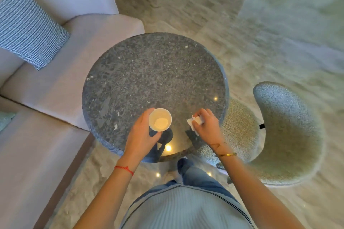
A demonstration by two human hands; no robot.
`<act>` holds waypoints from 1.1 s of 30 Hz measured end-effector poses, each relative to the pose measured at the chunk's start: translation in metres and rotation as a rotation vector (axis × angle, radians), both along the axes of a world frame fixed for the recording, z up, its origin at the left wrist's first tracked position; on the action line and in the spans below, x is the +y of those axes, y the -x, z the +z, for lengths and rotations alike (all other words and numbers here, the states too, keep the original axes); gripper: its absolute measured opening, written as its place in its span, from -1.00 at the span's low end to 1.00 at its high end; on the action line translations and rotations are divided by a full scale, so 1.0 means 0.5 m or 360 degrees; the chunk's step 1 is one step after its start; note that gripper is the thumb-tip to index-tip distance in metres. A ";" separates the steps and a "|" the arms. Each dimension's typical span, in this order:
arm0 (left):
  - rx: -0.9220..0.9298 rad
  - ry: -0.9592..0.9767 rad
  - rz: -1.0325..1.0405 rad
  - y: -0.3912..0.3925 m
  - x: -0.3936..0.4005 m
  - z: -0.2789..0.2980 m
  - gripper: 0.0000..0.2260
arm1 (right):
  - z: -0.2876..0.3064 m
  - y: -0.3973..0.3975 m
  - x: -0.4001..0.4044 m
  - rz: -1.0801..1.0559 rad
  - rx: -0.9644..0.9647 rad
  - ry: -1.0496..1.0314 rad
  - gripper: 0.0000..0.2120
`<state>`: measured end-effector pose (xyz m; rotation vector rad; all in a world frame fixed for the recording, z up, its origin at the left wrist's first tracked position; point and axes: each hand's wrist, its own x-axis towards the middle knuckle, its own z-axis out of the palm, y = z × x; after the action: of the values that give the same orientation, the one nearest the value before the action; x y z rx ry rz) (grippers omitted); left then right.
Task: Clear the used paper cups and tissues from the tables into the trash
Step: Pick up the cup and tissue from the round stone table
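**A:** ok what can't you actually make out here? The floor looks smeared to me.

**B:** yeah, the pale marble floor [186, 2] is blurred, and so is the far right side. The lilac fabric sofa [61, 72] runs off the left edge, with a blue-and-white checked cushion [28, 28] also cut by that edge. The underside of the round dark speckled stone table [154, 72] is hidden; its glossy top just shows reflections of lights and the arms near the front rim. Can't tell what the pale stuff at the bottom of the cup is either.

**A:** and the hands?

**B:** left hand [141, 135] reaches in from below, fingers and thumb curled around the side of the white paper cup [160, 119], which stands upright with its mouth facing up, near the table's front edge. Whether the cup rests on the top or is lifted off it, I can't tell. There's a red string bracelet [124, 169] on that wrist.

**A:** right one?

**B:** right hand [206, 126] is knuckles-up, fingers bunched and pinching a crumpled white tissue [194, 122], just beside the cup, near the table's front right rim. Thin gold bangle [226, 154] on that wrist. A grey-beige woven swivel chair [283, 132] sits right of the table.
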<state>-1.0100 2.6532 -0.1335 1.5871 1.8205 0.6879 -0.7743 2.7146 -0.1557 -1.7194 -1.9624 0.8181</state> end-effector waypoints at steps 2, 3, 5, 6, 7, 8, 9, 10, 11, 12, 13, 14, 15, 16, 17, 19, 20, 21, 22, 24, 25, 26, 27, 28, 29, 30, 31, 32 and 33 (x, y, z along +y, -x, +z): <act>0.0005 -0.0041 -0.0099 -0.006 -0.024 0.003 -0.35 | 0.019 -0.018 -0.062 -0.0104 0.0009 -0.0018 -0.83; 0.0005 -0.0056 -0.0152 -0.010 -0.037 0.004 -0.34 | 0.027 -0.028 -0.094 -0.0155 0.0017 -0.0041 -0.83; 0.0000 -0.0077 -0.0269 -0.022 -0.063 0.007 -0.33 | 0.041 -0.050 -0.160 -0.0254 0.0043 -0.0080 -0.84; 0.0002 -0.0093 -0.0333 -0.031 -0.076 0.009 -0.34 | 0.048 -0.061 -0.193 -0.0306 0.0056 -0.0091 -0.84; 0.0010 -0.0111 -0.0398 -0.040 -0.087 0.013 -0.33 | 0.054 -0.073 -0.225 -0.0357 0.0068 -0.0100 -0.84; 0.0023 -0.0123 -0.0464 -0.052 -0.098 0.017 -0.33 | 0.060 -0.085 -0.257 -0.0406 0.0076 -0.0109 -0.85; 0.0038 -0.0131 -0.0529 -0.064 -0.108 0.022 -0.33 | 0.065 -0.097 -0.288 -0.0454 0.0080 -0.0119 -0.85; 0.0049 -0.0138 -0.0590 -0.078 -0.117 0.026 -0.33 | 0.070 -0.110 -0.319 -0.0500 0.0083 -0.0130 -0.85; 0.0050 -0.0150 -0.0650 -0.093 -0.128 0.032 -0.33 | 0.075 -0.122 -0.350 -0.0545 0.0093 -0.0143 -0.85; 0.0040 -0.0165 -0.0708 -0.110 -0.138 0.038 -0.33 | 0.080 -0.135 -0.380 -0.0590 0.0106 -0.0157 -0.84; 0.0025 -0.0176 -0.0765 -0.127 -0.148 0.043 -0.34 | 0.083 -0.148 -0.409 -0.0637 0.0115 -0.0169 -0.84; 0.0008 -0.0181 -0.0819 -0.145 -0.157 0.047 -0.35 | 0.085 -0.161 -0.437 -0.0687 0.0120 -0.0177 -0.84; -0.0003 -0.0182 -0.0873 -0.164 -0.166 0.049 -0.35 | 0.086 -0.175 -0.464 -0.0743 0.0127 -0.0185 -0.84; -0.0006 -0.0181 -0.0925 -0.183 -0.176 0.051 -0.35 | 0.087 -0.189 -0.492 -0.0806 0.0138 -0.0198 -0.83; -0.0006 -0.0179 -0.0977 -0.204 -0.186 0.054 -0.35 | 0.088 -0.204 -0.519 -0.0876 0.0153 -0.0218 -0.83; -0.0017 -0.0176 -0.1100 -0.250 -0.206 0.060 -0.36 | 0.091 -0.235 -0.572 -0.1027 0.0180 -0.0253 -0.82; -0.0033 -0.0180 -0.1167 -0.275 -0.217 0.063 -0.37 | 0.092 -0.252 -0.599 -0.1096 0.0188 -0.0264 -0.82; -0.0054 -0.0186 -0.1231 -0.302 -0.229 0.067 -0.37 | 0.093 -0.270 -0.625 -0.1161 0.0194 -0.0272 -0.82; -0.0072 -0.0192 -0.1287 -0.330 -0.242 0.071 -0.38 | 0.094 -0.290 -0.652 -0.1220 0.0202 -0.0279 -0.82; -0.0079 -0.0212 -0.1384 -0.393 -0.267 0.081 -0.39 | 0.099 -0.334 -0.708 -0.1336 0.0211 -0.0294 -0.83; -0.0075 -0.0227 -0.1427 -0.427 -0.280 0.084 -0.39 | 0.101 -0.358 -0.737 -0.1393 0.0203 -0.0305 -0.83; -0.0077 -0.0238 -0.1468 -0.464 -0.294 0.086 -0.39 | 0.104 -0.383 -0.767 -0.1449 0.0189 -0.0317 -0.84; -0.0090 -0.0240 -0.1509 -0.504 -0.310 0.088 -0.39 | 0.107 -0.410 -0.800 -0.1504 0.0176 -0.0328 -0.84; -0.0107 -0.0241 -0.1552 -0.544 -0.328 0.090 -0.38 | 0.110 -0.437 -0.833 -0.1557 0.0170 -0.0336 -0.84; -0.0125 -0.0246 -0.1599 -0.586 -0.348 0.091 -0.37 | 0.114 -0.466 -0.866 -0.1608 0.0165 -0.0342 -0.84; -0.0143 -0.0249 -0.1646 -0.629 -0.371 0.091 -0.37 | 0.118 -0.497 -0.900 -0.1658 0.0158 -0.0342 -0.83; -0.0161 -0.0244 -0.1688 -0.672 -0.395 0.090 -0.36 | 0.121 -0.527 -0.935 -0.1707 0.0150 -0.0338 -0.83; -0.0180 -0.0236 -0.1723 -0.715 -0.421 0.090 -0.36 | 0.123 -0.558 -0.971 -0.1757 0.0136 -0.0342 -0.83; -0.0192 -0.0238 -0.1752 -0.758 -0.447 0.090 -0.36 | 0.124 -0.589 -1.006 -0.1804 0.0115 -0.0352 -0.83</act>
<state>-0.6310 2.4295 -0.0886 2.2220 0.5939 0.3604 -0.4799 2.2117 -0.0935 -2.1634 -0.7093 0.2122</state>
